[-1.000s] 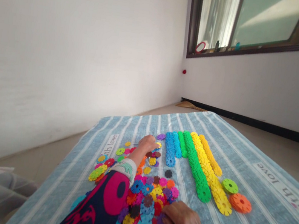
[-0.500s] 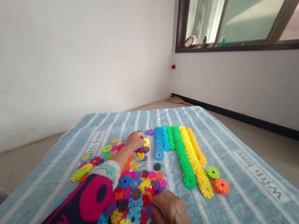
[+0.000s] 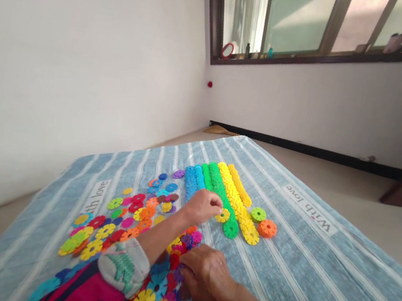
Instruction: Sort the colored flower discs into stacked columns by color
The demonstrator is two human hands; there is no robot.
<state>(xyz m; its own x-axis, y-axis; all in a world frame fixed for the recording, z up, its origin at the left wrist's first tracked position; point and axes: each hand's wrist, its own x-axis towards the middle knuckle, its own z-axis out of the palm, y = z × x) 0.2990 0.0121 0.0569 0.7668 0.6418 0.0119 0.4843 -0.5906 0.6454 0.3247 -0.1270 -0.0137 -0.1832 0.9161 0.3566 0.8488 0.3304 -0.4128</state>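
Note:
My left hand (image 3: pixel 204 207) reaches out over the bed with fingers pinched on a yellow notched plastic disc (image 3: pixel 223 216). The disc hangs beside the near end of the long green row of overlapping discs (image 3: pixel 229 227). To its right lies a long yellow row (image 3: pixel 249 230). My right hand (image 3: pixel 210 275) rests with curled fingers at the right side of a mixed pile of coloured discs (image 3: pixel 159 285). Its fingertips are among the discs, and whatever they grip is hidden.
Blue rows (image 3: pixel 191 179) and a yellow-orange row (image 3: pixel 239 185) flank the long ones. A lime disc (image 3: pixel 258 214) and orange discs (image 3: pixel 267 228) lie at the right. Loose discs (image 3: pixel 94 248) spread leftward on the striped cloth (image 3: pixel 319 273). A wall (image 3: pixel 87 49) stands beyond.
My left hand has moved right from the loose discs to the rows, carrying the yellow disc. My right hand stays at the pile. The view has swung right.

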